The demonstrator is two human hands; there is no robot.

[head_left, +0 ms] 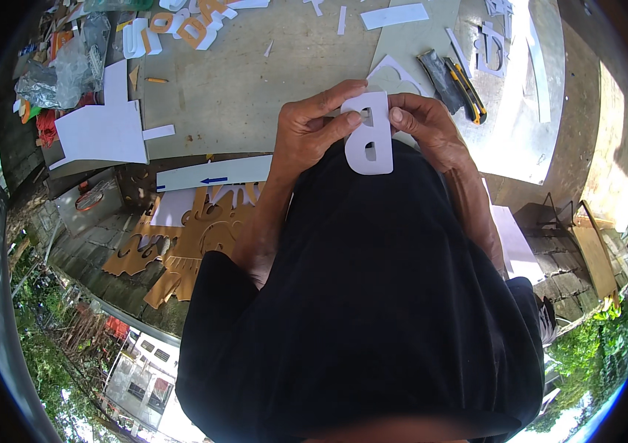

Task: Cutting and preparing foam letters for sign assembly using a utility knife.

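Note:
A flat white cut-out letter (382, 151) with two holes is held up between both hands, over the near edge of the table. My left hand (323, 127) pinches its left side, with the thumb by the upper hole. The thumb and fingers of my right hand (430, 127) close on its upper right edge. Just beyond the hands lies a white offcut (395, 68) with a curved cut. To the right of my right hand, a yellow and black utility knife (466, 90) rests beside a dark sleeve-like piece (441, 81).
White and brown cut letters (181, 28) lie at the far left of the table (218, 88), with a pencil (156, 80) nearer. Clear plastic bags (70, 74) and a large white sheet (103, 136) are at left. Brown cut-out sheets (196, 244) lie low on the left.

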